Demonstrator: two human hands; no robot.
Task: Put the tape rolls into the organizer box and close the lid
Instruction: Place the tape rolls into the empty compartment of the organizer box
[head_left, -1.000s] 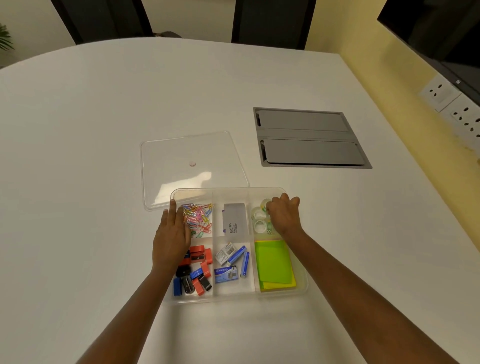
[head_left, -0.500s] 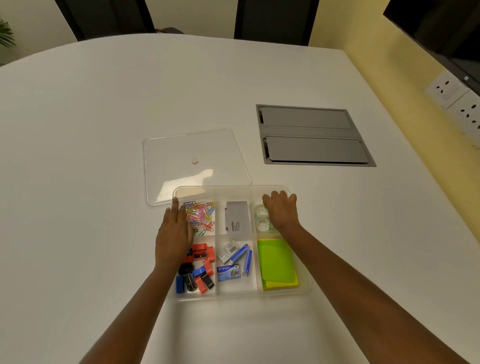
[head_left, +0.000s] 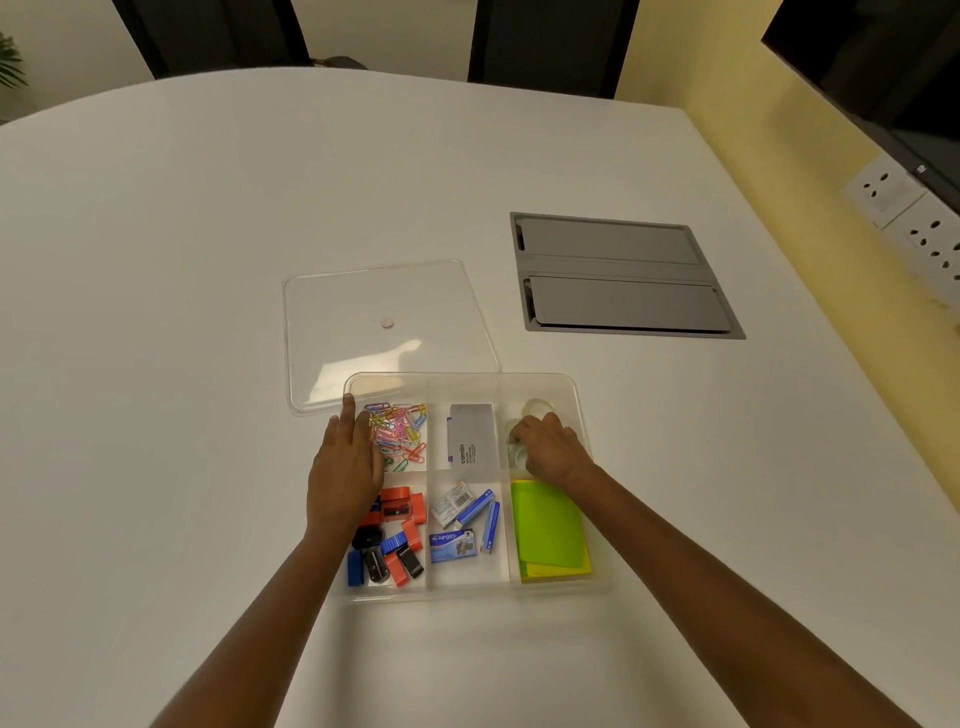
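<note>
The clear organizer box (head_left: 470, 593) lies open on the white table, right in front of me. Clear tape rolls sit in its far right compartment; one tape roll (head_left: 537, 406) shows free beyond my fingers. My right hand (head_left: 551, 450) is inside that compartment, fingers curled down on another tape roll (head_left: 516, 453) that is partly hidden. My left hand (head_left: 345, 467) lies flat on the box's left wall, fingers straight, gripping nothing. The clear lid (head_left: 389, 291) lies flat on the table behind the box, its near edge under the box's far left corner.
Other compartments hold coloured paper clips (head_left: 403, 432), a grey card box (head_left: 470, 435), staple boxes (head_left: 457, 525), sharpeners (head_left: 395, 543) and green sticky notes (head_left: 548, 530). A grey cable hatch (head_left: 618, 280) is set into the table at the right. Wall sockets (head_left: 914, 218) line the yellow wall.
My right hand has drawn back from the compartment's far edge and curled down onto the tape rolls. My left hand and the box have stayed put.
</note>
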